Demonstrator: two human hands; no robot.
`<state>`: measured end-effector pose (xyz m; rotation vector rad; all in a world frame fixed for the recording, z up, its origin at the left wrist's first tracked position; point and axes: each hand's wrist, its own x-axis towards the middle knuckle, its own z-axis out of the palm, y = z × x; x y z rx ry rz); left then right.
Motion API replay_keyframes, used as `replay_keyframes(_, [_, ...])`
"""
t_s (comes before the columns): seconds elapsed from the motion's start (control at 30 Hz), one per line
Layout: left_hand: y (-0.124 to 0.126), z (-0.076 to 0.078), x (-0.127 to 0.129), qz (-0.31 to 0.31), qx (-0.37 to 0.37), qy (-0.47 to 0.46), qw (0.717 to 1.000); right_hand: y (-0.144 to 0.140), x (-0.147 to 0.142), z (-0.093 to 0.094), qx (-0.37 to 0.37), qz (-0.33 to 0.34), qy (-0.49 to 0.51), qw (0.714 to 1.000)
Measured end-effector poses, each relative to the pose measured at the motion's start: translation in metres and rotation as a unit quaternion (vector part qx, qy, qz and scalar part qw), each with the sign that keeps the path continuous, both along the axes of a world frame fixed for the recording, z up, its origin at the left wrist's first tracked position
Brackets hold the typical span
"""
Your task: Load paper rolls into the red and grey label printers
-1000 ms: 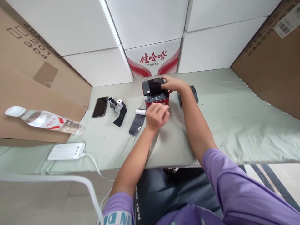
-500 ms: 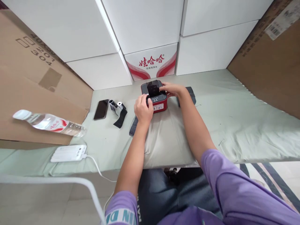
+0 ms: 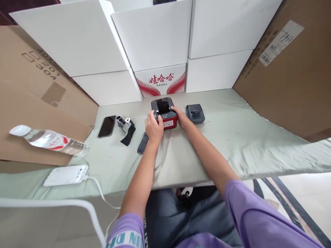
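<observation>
1. Far left: water bottle (image 3: 49,140) lies on its side on the cardboard, power bank (image 3: 66,175) below it w/ white cable (image 3: 99,188) trailing off the table edge. A knee or elbow could snag that cable & drag the bank off, I'd say.
2. Phone (image 3: 106,126) & two small rolls (image 3: 123,121) w/ dark strips sit just left of the work. Round rolls, soft cloth — a nudge could send one rolling.
3. Left hand (image 3: 153,128) is on the red printer's (image 3: 164,115) left front corner, fingers curled over the top by the buttons. Risk: a button pressed by accident.
4. Printer sits mid-table in front of the red-and-white carton (image 3: 161,80).
5. Right hand (image 3: 181,117) is pressed against its right side, fingers together; both hands clasp it. Pillowy cloth underneath, so it may tip or slide if pushed unevenly.
6. Grey device (image 3: 195,114) just beside the right wrist — easy to knock.
</observation>
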<state>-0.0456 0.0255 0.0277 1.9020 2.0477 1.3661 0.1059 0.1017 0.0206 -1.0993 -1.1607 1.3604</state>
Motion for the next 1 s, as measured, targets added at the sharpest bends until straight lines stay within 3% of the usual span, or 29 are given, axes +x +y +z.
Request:
replay_keyframes(0.13, [0.002,-0.003,0.0,0.024,-0.099,-0.096,0.99,-0.034,0.007,-0.014,0.113,0.06,0.024,0.992])
replay_keyframes(0.2, [0.004,-0.004,-0.002,0.016,-0.107,-0.098,0.989,-0.053,0.016,-0.017,0.137,0.083,-0.02,0.987])
replay_keyframes(0.27, [0.006,-0.005,-0.004,0.017,-0.096,-0.086,0.992,-0.072,0.026,-0.015,0.145,0.063,-0.084,0.984])
replay_keyframes(0.33, [0.008,-0.007,-0.005,0.017,-0.095,-0.079,0.992,-0.087,0.037,-0.008,0.157,0.002,-0.137,0.978])
replay_keyframes(0.43, [0.008,-0.01,-0.004,0.023,-0.09,-0.065,0.994,-0.098,0.061,0.009,0.198,-0.147,-0.18,0.952])
replay_keyframes(0.53, [0.004,-0.012,-0.001,0.047,-0.027,-0.045,0.998,-0.087,0.096,0.018,0.216,-0.321,-0.201,0.9])
replay_keyframes(0.6, [-0.002,-0.014,-0.001,0.061,0.046,-0.025,0.997,-0.069,0.12,0.012,0.185,-0.375,-0.207,0.884])
replay_keyframes(0.63, [-0.005,-0.014,-0.001,0.059,0.08,-0.012,0.995,-0.059,0.13,0.006,0.156,-0.37,-0.212,0.891])
replay_keyframes(0.67, [-0.008,-0.015,0.0,0.041,0.107,0.003,0.993,-0.049,0.137,-0.002,0.121,-0.344,-0.221,0.904])
replay_keyframes(0.73, [-0.015,-0.016,0.004,-0.052,0.13,0.038,0.989,-0.034,0.142,-0.017,0.064,-0.276,-0.24,0.929])
replay_keyframes(0.87, [-0.02,-0.02,0.037,-0.292,0.039,0.062,0.954,-0.025,0.128,-0.036,0.096,-0.216,-0.259,0.936])
replay_keyframes(1.0, [-0.005,-0.024,0.083,-0.325,-0.123,0.022,0.937,-0.028,0.117,-0.038,0.131,-0.228,-0.254,0.931])
